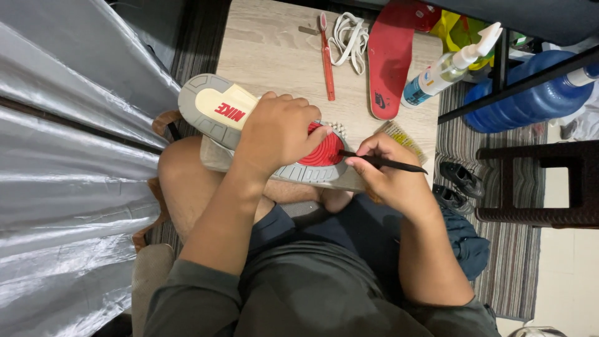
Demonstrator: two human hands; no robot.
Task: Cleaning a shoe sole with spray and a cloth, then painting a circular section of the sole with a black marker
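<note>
Head view: left hand [277, 131] clamped on upturned shoe [249, 125], heel pointing upper-left; right hand [390, 171] pinching black pick [390, 163], tip leftward.

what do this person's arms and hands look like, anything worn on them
Both hands, the left hand and the right hand, are bare: no gloves, and no rings, watch or bracelet show. The forearms are uncovered too. Dark grey-green sleeves end above the elbows, part of a plain top without visible markings.

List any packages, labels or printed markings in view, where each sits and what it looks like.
Spray bottle: lying at the table's right edge, clear, white nozzle, blue label.
Shoe sole: under the left hand, cream heel panel with red lettering.
Red insole: on the table, small dark logo.
</note>
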